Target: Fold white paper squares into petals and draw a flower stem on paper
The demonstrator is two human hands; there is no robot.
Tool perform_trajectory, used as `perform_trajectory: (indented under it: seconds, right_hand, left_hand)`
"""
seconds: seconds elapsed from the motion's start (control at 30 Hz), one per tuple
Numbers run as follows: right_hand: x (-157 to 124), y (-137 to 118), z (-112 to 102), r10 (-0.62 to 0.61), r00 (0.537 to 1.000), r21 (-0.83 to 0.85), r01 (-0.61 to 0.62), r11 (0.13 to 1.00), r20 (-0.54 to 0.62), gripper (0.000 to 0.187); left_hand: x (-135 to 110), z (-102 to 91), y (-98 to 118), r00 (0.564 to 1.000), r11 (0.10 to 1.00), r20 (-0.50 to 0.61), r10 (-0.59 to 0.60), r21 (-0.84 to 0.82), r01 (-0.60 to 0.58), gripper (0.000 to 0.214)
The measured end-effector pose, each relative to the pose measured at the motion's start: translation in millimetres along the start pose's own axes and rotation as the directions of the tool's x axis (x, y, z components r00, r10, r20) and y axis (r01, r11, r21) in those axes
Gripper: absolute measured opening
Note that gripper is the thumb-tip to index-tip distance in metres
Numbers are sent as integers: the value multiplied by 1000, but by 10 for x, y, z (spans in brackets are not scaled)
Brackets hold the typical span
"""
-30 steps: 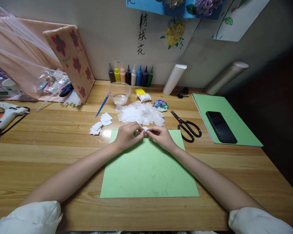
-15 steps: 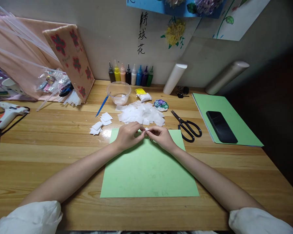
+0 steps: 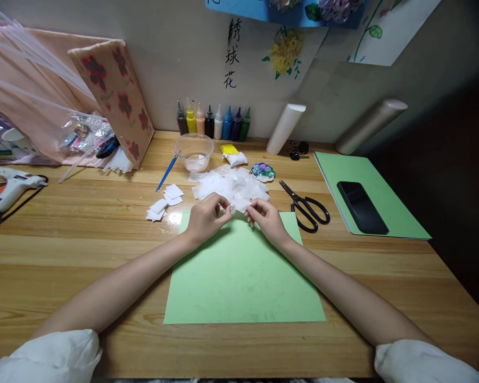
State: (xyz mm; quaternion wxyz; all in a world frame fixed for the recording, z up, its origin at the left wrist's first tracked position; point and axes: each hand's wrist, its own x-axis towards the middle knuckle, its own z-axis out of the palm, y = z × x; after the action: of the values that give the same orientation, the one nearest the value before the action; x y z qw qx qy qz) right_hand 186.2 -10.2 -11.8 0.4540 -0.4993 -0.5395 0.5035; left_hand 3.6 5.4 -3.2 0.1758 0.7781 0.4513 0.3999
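Observation:
A thin white piece of tissue paper (image 3: 240, 205) is stretched between my fingertips over the far edge of a green sheet (image 3: 245, 271). My left hand (image 3: 207, 217) pinches its left side between thumb and forefinger. At its right side, my right hand (image 3: 266, 219) has thumb and forefinger closed on it. Just beyond my fingers lies a loose heap of white tissue pieces (image 3: 223, 183), which partly blends with the held one. Small white square cards (image 3: 157, 208) lie left of my left hand. Black-handled scissors (image 3: 306, 205) rest right of my right hand.
Behind the heap stand a clear bowl (image 3: 193, 151), a yellow-and-white packet (image 3: 233, 154) and a purple-green flower piece (image 3: 262, 171). Several paint bottles (image 3: 227, 125) line the wall. A blue pen (image 3: 167, 173) and glue gun (image 3: 11, 186) lie left; a phone (image 3: 361, 207) lies right.
My hands have moved apart from a close pinch. The white piece, bunched small between them before, is now spread wider between my fingertips.

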Motion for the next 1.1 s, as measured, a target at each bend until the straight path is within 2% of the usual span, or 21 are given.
perform_trajectory:
  seconds: [0.13,0.2,0.27,0.33,0.43,0.6,1.1]
  right_hand:
    - [46,39,-27,29,995,124,-17,992,-92,26]
    - [56,54,-31,29,993,141,-12,990,-117,27]
    - [50,51,-27,20,996,96,-12,995,-83,27]
    - [31,34,-17,-7,1000,6,7,1000,-7,26]
    - [-3,3,-3,-62,996,-95,68,993,72,23]
    - [-21,4,5,-88,988,-106,101,989,127,20]
    - [-21,19,6,-98,983,-119,117,986,152,22]
  left_hand:
    - [12,-23,-4,998,996,-37,-50,-71,47,4]
    - [2,-37,3,1000,996,27,5,-93,-2,4]
    - [-11,-47,15,989,993,122,85,-87,-74,4]
    - [-19,-47,27,980,993,163,117,-47,-111,3]
    - [-12,-31,34,987,994,127,102,13,-105,12]
    - [-3,-1,17,983,990,133,129,34,-134,16]
    - [-12,-2,8,976,983,131,174,26,-179,16]
